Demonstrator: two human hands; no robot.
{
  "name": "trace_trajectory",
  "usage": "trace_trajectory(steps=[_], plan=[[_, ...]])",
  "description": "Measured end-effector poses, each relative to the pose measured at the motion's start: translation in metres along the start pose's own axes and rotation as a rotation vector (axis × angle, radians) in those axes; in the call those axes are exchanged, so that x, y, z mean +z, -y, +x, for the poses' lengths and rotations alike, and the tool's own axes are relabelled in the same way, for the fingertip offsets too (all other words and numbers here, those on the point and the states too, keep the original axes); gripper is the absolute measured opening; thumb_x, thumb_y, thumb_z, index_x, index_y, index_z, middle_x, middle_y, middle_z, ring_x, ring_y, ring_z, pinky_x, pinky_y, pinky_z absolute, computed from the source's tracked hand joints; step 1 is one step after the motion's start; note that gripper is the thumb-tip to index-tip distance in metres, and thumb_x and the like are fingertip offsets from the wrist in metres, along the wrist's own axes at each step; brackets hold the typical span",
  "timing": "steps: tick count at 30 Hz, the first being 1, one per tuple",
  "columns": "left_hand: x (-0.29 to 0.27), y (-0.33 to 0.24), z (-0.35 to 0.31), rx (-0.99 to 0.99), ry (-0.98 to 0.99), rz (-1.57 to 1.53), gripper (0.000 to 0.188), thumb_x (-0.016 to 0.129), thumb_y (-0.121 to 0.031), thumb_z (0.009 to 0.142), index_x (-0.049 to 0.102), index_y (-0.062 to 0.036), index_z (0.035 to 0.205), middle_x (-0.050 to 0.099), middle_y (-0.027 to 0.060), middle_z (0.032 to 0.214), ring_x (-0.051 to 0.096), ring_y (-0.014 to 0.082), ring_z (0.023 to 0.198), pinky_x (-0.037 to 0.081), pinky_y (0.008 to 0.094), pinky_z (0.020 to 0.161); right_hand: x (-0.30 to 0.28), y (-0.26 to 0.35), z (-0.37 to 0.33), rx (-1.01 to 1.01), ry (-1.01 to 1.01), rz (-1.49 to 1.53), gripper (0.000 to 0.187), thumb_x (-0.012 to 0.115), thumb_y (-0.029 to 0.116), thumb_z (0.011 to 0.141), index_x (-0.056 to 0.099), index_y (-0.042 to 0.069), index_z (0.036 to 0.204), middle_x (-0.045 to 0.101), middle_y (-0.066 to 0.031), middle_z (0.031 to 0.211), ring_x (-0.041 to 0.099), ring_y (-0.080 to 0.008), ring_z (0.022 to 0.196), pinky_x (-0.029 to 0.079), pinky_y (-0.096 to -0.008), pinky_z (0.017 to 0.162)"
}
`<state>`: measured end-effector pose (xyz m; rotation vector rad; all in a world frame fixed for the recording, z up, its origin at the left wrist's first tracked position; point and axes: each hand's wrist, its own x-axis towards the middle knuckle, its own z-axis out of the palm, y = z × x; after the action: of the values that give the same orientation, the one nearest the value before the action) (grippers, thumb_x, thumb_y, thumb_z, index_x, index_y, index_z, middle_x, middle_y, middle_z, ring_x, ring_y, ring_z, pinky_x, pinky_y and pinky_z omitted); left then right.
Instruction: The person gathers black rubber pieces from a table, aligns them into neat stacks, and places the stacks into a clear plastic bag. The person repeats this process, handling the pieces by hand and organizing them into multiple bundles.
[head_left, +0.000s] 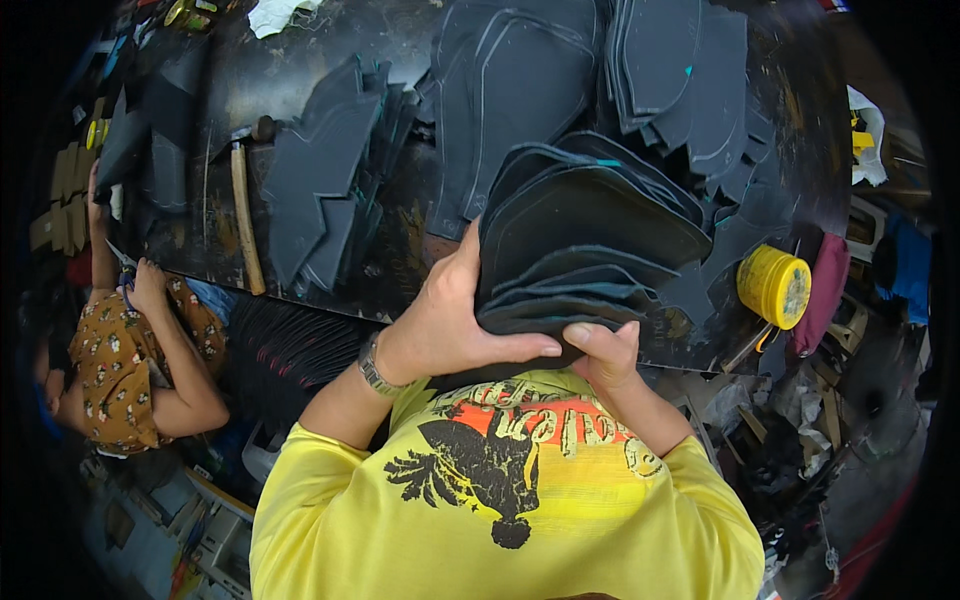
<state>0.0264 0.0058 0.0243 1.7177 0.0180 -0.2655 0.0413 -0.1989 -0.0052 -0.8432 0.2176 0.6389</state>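
Observation:
A fanned stack of dark, curved sheet pieces (590, 230) is held upright in front of my chest, close to the table's near edge. My left hand (450, 310) wraps its left side, thumb lying along the bottom edge. At the lower right, my right hand (607, 352) grips the same stack with the thumb in front; its other fingers are hidden behind. Several layers at the front of the stack are spread apart, and some edges look teal. Behind it lie large flat dark pieces (530, 80) with pale outlines.
Jagged dark pieces (320, 170) and another pile (680, 70) lie on the black table (270, 80). A hammer (243, 210) rests at left, a yellow tub (773, 287) at the right edge. On the left, a co-worker in a brown flowered top (140, 370) holds scissors (124, 262).

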Motion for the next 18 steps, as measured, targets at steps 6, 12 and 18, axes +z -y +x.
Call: trace_trajectory(steps=[6, 12, 18], plan=[[0.013, 0.042, -0.009, 0.147, -0.051, 0.151, 0.106, 0.094, -0.028, 0.065, 0.035, 0.0072, 0.146, 0.058, 0.0255, 0.136, 0.06, 0.0339, 0.125, 0.045, 0.0391, 0.108, -0.034, -0.041, 0.006, -0.281, 0.091, -0.284, 0.042, 0.078, -0.003, 0.076, 0.066, -0.005, 0.116, 0.071, -0.0114, 0.113, 0.069, -0.0201, 0.101, 0.055, -0.0361, 0.094], [0.02, 0.017, -0.003, 0.5, -0.107, 0.471, 0.096, 0.088, -0.01, 0.064, 0.041, -0.0056, 0.148, 0.063, 0.0233, 0.131, 0.067, 0.0366, 0.117, 0.054, 0.0407, 0.1, -0.049, -0.02, 0.005, -0.674, 0.003, -0.333, 0.114, 0.087, -0.006, 0.065, 0.02, 0.008, 0.155, 0.052, -0.0137, 0.137, 0.058, -0.0249, 0.121, 0.052, -0.0375, 0.1], [0.045, -0.013, 0.014, 0.412, 0.155, 0.998, 0.117, 0.092, -0.012, 0.06, 0.029, -0.0218, 0.158, 0.058, 0.0175, 0.14, 0.061, 0.0391, 0.121, 0.053, 0.0439, 0.101, -0.073, 0.014, -0.001, -1.014, -0.02, -0.773, 0.094, 0.071, 0.056, 0.087, 0.028, 0.01, 0.157, 0.038, -0.0165, 0.156, 0.033, -0.0304, 0.147, 0.033, -0.0436, 0.117]])
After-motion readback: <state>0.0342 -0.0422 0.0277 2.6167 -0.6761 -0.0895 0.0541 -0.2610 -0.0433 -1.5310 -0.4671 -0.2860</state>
